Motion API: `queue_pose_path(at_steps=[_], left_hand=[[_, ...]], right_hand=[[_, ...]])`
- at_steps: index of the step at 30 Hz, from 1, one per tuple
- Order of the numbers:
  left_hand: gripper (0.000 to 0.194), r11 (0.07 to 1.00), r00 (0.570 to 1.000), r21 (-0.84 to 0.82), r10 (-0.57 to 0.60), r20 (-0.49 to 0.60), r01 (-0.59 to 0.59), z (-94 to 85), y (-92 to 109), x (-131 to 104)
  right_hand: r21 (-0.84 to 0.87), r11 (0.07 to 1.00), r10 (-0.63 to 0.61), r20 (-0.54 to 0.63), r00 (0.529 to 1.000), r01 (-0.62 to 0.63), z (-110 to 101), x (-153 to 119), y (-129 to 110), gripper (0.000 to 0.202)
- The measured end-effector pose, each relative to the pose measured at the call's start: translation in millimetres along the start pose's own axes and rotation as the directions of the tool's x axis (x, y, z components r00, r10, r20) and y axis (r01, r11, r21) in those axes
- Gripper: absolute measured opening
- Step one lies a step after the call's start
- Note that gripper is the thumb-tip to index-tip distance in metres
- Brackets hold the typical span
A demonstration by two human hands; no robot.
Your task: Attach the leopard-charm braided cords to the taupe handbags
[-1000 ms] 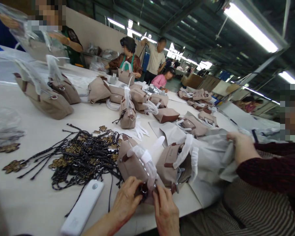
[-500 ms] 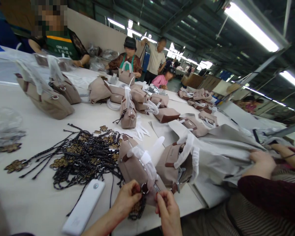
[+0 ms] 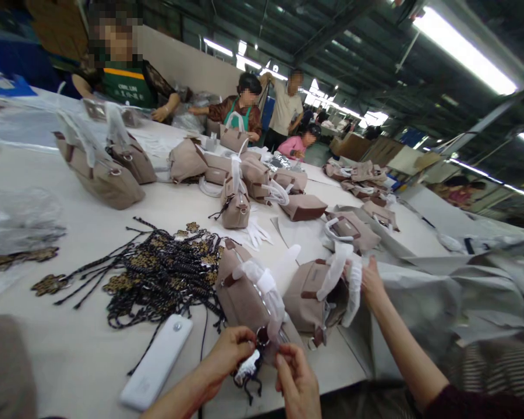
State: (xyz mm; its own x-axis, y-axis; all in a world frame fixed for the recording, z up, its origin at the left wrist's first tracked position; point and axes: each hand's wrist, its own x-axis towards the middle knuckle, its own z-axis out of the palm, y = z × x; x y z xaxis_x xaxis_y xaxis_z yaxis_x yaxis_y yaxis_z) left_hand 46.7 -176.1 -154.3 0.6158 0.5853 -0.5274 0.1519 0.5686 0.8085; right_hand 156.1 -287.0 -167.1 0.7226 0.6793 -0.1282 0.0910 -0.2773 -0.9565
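Observation:
A taupe handbag [image 3: 240, 288] with white-wrapped handles [image 3: 268, 294] lies at the table's front edge, its end towards me. My left hand [image 3: 227, 356] is closed in a pinch beside the metal ring on the bag's end. From its fingertips hangs a black braided charm [image 3: 250, 372] with a shiny silvery part. My right hand [image 3: 297, 378] pinches the bag's end near the zip; its fingertips partly hide the exact spot. Left of the bag is a tangled pile of black cord charms with leopard-print flowers [image 3: 161, 270].
A white power bank [image 3: 157, 361] lies left of my forearm. A co-worker's hand [image 3: 371, 282] touches a second handbag [image 3: 303, 297] on the right. Several more bags [image 3: 233, 203] stand farther back, and grey sheeting [image 3: 419, 308] covers the right side. Plastic bags [image 3: 20, 221] lie at left.
The co-worker's hand has come from the grey sheeting to the second handbag. The charm under my left hand has turned, now showing a silvery part. The whole view has shifted slightly.

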Motion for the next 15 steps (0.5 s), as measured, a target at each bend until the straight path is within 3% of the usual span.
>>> queue_pose_path(at_steps=[11, 15], left_hand=[[0.025, 0.990, 0.999, -0.141, 0.009, -0.046, -0.016, -1.3, -19.0, -1.8], [0.027, 0.988, 0.999, -0.154, 0.016, -0.033, -0.021, -5.8, -12.0, -5.9]], right_hand=[[-0.182, 0.981, -0.073, -0.033, 0.997, 0.066, -3.7, 2.5, 10.2, 0.035], [-0.343, 0.902, -0.287, -0.028, 0.957, 0.261, -8.8, 3.8, 2.0, 0.027]])
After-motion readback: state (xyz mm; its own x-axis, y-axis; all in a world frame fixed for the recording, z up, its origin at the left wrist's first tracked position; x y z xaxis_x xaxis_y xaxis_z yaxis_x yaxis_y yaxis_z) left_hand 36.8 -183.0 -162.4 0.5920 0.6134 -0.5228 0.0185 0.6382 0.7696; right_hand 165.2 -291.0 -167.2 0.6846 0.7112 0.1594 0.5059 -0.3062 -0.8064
